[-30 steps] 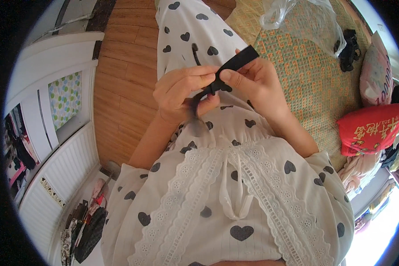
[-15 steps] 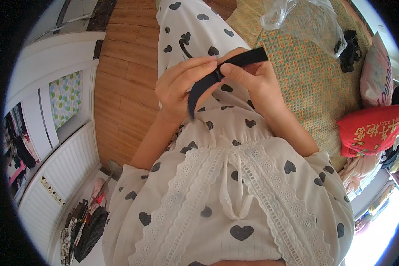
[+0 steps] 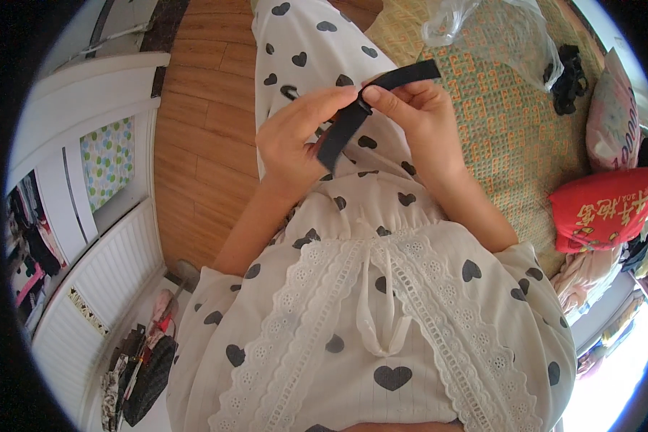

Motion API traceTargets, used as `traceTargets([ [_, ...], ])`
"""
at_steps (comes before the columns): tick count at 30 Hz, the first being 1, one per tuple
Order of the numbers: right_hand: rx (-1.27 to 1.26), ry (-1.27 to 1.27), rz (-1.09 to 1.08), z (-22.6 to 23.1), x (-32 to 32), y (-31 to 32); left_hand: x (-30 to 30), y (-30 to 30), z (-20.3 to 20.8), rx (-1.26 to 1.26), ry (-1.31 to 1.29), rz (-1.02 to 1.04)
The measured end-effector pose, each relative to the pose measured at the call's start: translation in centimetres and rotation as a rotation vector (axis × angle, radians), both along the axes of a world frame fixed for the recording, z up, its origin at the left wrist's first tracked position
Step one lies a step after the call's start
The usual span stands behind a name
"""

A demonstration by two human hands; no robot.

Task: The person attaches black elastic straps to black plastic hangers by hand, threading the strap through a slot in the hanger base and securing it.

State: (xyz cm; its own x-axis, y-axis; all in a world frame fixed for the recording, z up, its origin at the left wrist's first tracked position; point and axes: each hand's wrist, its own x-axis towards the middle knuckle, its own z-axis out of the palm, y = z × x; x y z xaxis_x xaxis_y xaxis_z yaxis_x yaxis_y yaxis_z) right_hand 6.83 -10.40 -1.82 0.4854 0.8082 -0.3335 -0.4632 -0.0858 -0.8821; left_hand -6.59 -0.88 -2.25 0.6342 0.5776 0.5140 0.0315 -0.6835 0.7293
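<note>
A flat black strap (image 3: 341,137) stretches between my hands above my lap. Near its middle is a small dark band or buckle (image 3: 364,107), too small to make out fully. The fingers of my left hand (image 3: 293,133) are closed on the strap by that band, with one tail hanging over the palm. Thumb and fingers of my right hand (image 3: 421,119) pinch the strap just right of the band, and the other tail sticks out past them. A thin black curved piece (image 3: 289,92) shows beyond my left fingers; whether it joins the strap is hidden.
A patterned mat (image 3: 497,151) lies at the right, bearing a clear plastic bag (image 3: 511,50), a black strappy item (image 3: 570,83) and a red cushion (image 3: 605,212). Wooden floor (image 3: 201,137) and a white cabinet (image 3: 97,266) are at the left.
Both strap tails have swung: the left one now hangs straighter and shows more of its flat face, the right one tilts slightly up. My left hand has turned slightly.
</note>
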Motion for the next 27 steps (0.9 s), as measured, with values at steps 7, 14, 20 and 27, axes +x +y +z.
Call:
traceTargets([
  [7,0.043,-0.095,0.098,0.4,1.3,0.2,-0.3,0.4,1.5,0.061,0.01,-0.117],
  [14,0.064,-0.211,0.192,0.9,2.1,0.1,-1.0,0.4,0.8,0.235,0.033,-0.116],
  [20,0.159,-0.058,0.169,1.6,2.2,0.2,-1.1,0.3,0.7,0.273,-0.001,-0.093],
  [27,0.115,-0.059,0.123,1.0,1.3,-0.1,-0.3,-0.2,1.8,0.237,0.002,-0.123],
])
